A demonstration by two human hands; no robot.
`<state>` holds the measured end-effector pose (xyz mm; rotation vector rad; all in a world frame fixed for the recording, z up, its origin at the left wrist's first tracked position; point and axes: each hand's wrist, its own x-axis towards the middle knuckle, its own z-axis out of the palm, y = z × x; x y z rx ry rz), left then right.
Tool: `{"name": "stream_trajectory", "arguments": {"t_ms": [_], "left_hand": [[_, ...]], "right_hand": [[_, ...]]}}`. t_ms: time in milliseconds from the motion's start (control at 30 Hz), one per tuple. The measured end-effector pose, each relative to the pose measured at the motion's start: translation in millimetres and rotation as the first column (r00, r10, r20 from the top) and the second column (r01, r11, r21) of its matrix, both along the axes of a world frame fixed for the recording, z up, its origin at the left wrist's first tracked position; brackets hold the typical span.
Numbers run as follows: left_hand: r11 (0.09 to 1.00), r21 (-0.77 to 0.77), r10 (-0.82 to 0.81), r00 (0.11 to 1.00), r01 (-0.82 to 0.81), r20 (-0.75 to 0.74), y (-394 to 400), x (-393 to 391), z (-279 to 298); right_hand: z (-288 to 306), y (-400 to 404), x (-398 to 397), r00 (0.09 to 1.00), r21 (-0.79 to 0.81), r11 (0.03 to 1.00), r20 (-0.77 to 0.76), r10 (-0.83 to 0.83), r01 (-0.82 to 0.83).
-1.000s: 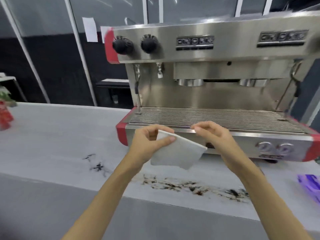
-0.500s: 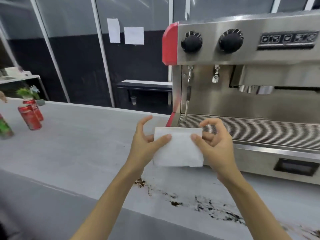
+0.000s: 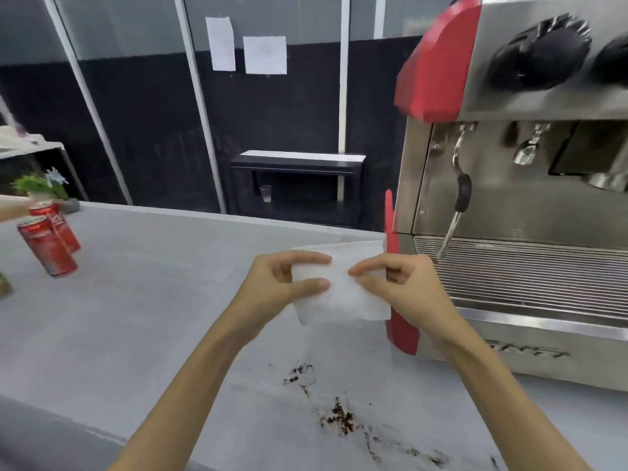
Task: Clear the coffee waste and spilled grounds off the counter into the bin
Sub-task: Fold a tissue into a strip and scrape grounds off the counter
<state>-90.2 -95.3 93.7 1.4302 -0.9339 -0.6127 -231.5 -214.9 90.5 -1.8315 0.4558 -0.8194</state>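
Note:
A folded white paper towel (image 3: 343, 297) hangs in the air above the grey counter (image 3: 153, 300), in front of the espresso machine's left corner. My left hand (image 3: 282, 287) pinches its left edge between thumb and fingers. My right hand (image 3: 404, 287) pinches its right side the same way. Dark spilled coffee grounds (image 3: 339, 418) lie on the counter below my hands, trailing from a small patch (image 3: 299, 372) toward the lower right edge. No bin is in view.
A steel and red espresso machine (image 3: 530, 266) fills the right side, its steam wand (image 3: 458, 198) hanging over the drip grate. Two red cans (image 3: 47, 243) and a small plant (image 3: 40, 186) stand at the far left. Glass panels and a black shelf lie behind the counter.
The view has swung left, so the machine now sits further right. Both hands have kept hold of the towel and come closer together on it.

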Motion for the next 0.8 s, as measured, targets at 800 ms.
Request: {"name": "stream_trajectory", "arguments": {"t_ms": [800], "left_hand": [[0.998, 0.035, -0.063, 0.935, 0.054, 0.35, -44, 163, -5]], "right_hand": [[-10, -9, 125, 0.88, -0.23, 0.855, 0.014, -0.474, 0.464]]}}
